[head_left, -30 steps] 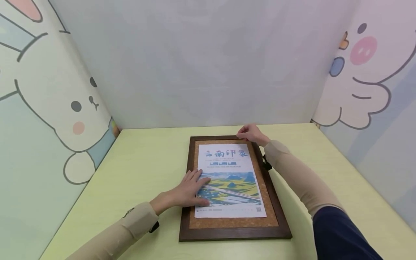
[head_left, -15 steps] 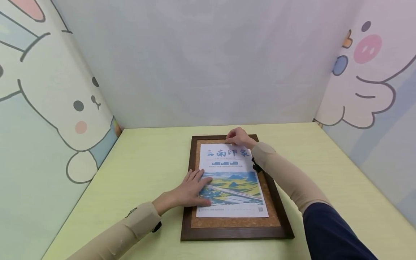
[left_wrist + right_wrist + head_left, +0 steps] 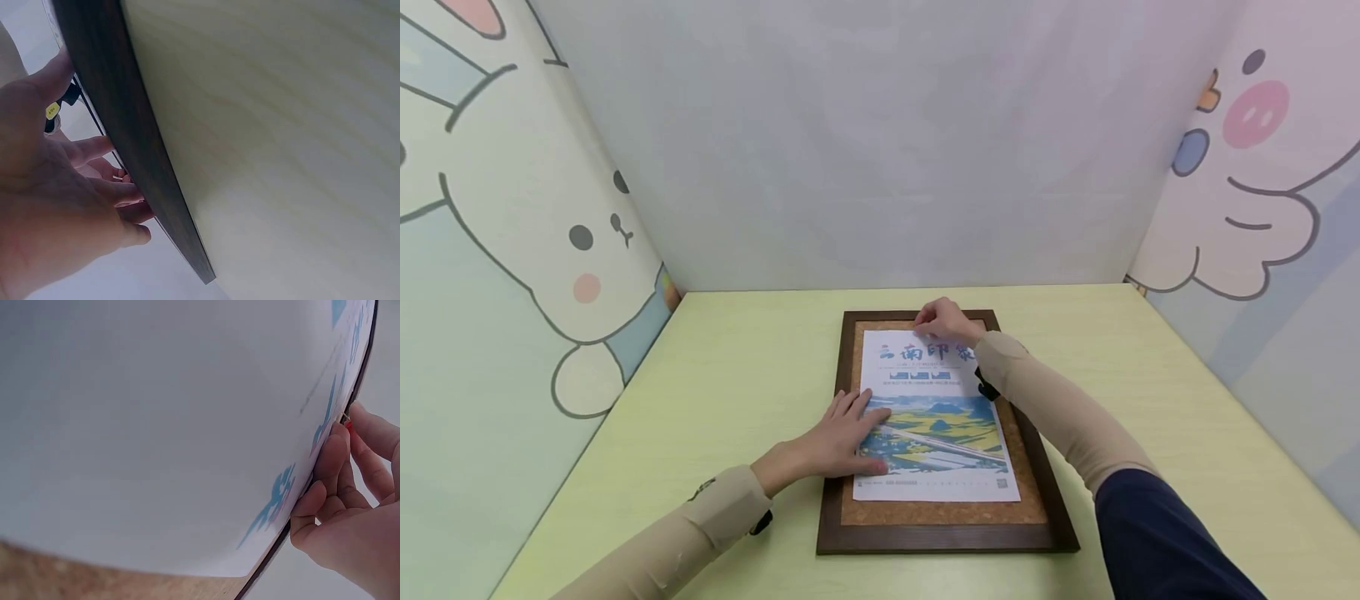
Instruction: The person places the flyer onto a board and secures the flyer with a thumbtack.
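Observation:
A printed poster [image 3: 925,450] with blue lettering and a landscape lies on a cork board [image 3: 940,512] that has a dark brown frame [image 3: 947,539]. My left hand [image 3: 835,442] rests on the poster's left edge with its fingers spread; the left wrist view shows that hand [image 3: 62,181] from low beside the frame [image 3: 137,131]. At the poster's top edge, my right hand [image 3: 946,321] pinches a small red push pin [image 3: 349,427]. Its thin needle shows near the fingertips of the right hand [image 3: 350,487]. Whether the needle touches the paper I cannot tell.
The board lies on a pale yellow-green table [image 3: 752,367]. A plain pale wall panel [image 3: 880,167] stands behind it. Side panels carry a cartoon rabbit [image 3: 550,225] on the left and a white cartoon animal [image 3: 1247,192] on the right.
My right hand has moved left and slightly down, from the frame's top right corner to the top edge of the poster. My left hand stays on the poster's left edge.

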`<state>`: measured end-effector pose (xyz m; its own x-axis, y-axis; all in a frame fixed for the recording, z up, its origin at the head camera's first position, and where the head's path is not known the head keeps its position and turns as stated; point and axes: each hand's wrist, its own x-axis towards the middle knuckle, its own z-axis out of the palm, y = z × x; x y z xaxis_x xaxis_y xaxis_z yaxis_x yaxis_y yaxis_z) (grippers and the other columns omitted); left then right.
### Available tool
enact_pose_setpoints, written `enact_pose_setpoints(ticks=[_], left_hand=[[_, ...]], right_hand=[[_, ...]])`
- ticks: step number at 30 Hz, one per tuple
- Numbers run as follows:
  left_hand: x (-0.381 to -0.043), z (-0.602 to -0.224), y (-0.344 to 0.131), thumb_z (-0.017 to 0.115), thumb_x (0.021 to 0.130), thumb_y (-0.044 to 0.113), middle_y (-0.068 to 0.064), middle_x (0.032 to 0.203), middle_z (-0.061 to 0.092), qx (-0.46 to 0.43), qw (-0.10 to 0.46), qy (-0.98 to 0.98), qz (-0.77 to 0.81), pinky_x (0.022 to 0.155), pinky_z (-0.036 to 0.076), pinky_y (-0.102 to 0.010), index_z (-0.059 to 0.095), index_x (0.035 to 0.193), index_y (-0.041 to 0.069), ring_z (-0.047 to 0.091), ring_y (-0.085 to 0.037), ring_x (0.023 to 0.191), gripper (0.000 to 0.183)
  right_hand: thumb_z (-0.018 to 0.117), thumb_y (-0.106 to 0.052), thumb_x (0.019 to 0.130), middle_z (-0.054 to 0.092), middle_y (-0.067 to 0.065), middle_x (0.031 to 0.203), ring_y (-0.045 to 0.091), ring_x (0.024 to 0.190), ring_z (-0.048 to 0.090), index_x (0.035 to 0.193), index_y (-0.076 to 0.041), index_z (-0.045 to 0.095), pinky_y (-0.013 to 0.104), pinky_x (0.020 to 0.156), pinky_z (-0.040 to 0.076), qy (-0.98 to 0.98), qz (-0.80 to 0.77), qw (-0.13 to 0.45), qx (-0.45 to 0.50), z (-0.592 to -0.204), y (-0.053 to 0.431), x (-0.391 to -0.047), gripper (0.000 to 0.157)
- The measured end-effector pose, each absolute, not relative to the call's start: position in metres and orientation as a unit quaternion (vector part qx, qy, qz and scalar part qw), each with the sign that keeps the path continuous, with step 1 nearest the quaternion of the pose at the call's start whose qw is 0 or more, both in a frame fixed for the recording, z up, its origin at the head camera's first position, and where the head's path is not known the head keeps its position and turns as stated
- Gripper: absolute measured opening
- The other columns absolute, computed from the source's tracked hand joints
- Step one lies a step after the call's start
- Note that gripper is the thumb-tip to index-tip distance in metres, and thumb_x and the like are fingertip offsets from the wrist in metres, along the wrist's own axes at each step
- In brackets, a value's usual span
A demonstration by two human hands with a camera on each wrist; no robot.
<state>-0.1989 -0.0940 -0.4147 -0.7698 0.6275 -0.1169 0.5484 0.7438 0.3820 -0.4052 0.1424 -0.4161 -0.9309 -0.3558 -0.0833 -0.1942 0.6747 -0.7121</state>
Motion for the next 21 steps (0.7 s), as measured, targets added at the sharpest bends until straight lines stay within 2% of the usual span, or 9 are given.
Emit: enact_pose_setpoints(ticks=[21], left_hand=[[-0.2002, -0.4189, -0.0947, 0.064, 0.087, 0.052, -0.025, 0.158, 0.018, 0.314, 0.124, 0.927, 0.162, 0.119, 0.005, -0.060, 0.037, 0.148, 0.012, 0.012, -0.044, 0.147, 0.077]], right_hand=[[0.071, -0.015, 0.088, 0.067, 0.010, 0.082, 0.017, 0.067, 0.056, 0.083, -0.005, 0.072, 0.025, 0.061, 0.042, 0.914, -0.363, 0.087, -0.155, -0.4183, 0.1379, -0.4029, 0.011]])
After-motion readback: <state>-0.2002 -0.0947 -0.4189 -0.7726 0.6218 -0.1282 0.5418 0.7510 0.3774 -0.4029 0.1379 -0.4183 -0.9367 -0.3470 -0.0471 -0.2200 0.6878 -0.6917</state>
